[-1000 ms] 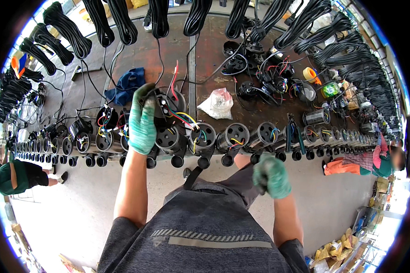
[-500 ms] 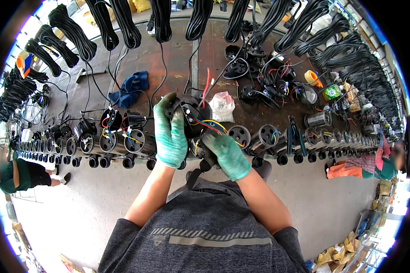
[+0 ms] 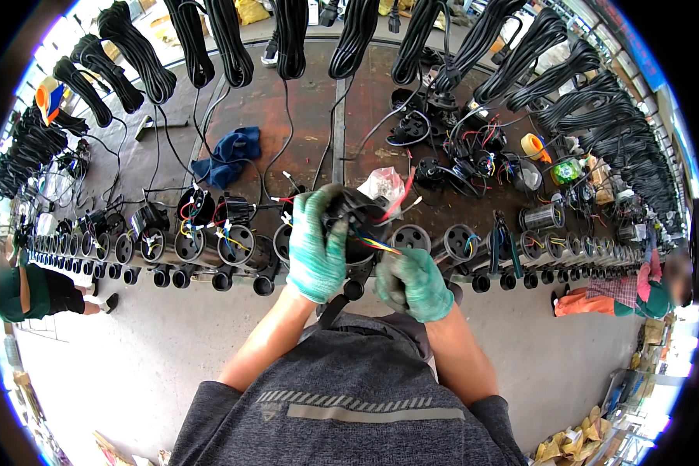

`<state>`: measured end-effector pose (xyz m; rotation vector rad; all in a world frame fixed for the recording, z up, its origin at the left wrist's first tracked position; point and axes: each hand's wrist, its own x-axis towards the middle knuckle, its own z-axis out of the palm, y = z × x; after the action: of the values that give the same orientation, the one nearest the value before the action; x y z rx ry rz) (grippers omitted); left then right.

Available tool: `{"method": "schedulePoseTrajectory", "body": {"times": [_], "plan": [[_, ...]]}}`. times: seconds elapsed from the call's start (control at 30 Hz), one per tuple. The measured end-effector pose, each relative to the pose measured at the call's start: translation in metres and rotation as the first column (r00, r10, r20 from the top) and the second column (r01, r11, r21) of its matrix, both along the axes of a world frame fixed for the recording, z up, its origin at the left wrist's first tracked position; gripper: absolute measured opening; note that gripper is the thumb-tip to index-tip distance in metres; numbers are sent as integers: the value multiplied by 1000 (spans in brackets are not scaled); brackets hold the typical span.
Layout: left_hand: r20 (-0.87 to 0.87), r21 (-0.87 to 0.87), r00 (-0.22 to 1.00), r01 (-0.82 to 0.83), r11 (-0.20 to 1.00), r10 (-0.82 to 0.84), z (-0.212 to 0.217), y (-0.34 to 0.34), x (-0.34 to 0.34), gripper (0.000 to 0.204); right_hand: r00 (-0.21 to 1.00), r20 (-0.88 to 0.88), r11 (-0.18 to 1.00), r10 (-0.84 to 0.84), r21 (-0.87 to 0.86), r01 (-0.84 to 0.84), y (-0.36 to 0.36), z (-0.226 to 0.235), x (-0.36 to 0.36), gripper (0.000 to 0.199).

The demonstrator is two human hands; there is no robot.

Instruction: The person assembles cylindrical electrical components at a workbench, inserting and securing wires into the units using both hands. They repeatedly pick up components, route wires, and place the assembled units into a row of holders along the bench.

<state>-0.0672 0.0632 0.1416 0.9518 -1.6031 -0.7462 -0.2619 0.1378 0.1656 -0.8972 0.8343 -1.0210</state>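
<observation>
**Both hands on a wired motor housing at the bench edge**

Your left hand (image 3: pixel 316 252) wraps closed around a black cylindrical housing (image 3: pixel 355 221) lifted just above the bench (image 3: pixel 303 116). Your right hand (image 3: pixel 414 283) is clenched below it, beside the coloured wires (image 3: pixel 380 245); what it grips is hidden. A row of similar cylinders (image 3: pixel 210 247) lines the near bench edge either side of your hands. Bare floor (image 3: pixel 132 342) lies open below your left hand. Far rim items blur.

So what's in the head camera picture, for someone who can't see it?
Two hands in green gloves, left hand and right hand, hold a round black part with coloured wires over a long workbench. A row of similar parts lines its near edge.
</observation>
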Motion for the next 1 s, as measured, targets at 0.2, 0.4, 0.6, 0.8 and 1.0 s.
{"method": "schedulePoseTrajectory", "body": {"times": [0.2,0.4,0.6,0.8,1.0], "plan": [[-195,165,980,8,986,25,-9,-13,6,41,908,251,893,-336,-223,392,23,-4,-23,53],[-208,301,976,-3,953,69,-9,-39,72,36,919,-171,934,-356,-37,355,61,31,-104,43],[-362,397,932,131,908,24,-22,-30,63,37,298,-913,960,279,276,-54,139,-38,-186,34],[-230,372,973,94,924,-7,-32,-19,40,36,23,-999,995,25,27,93,148,-48,-164,42],[263,296,965,-57,954,-24,-49,-3,5,43,520,-801,955,-297,-233,186,43,-41,-23,60]]}}
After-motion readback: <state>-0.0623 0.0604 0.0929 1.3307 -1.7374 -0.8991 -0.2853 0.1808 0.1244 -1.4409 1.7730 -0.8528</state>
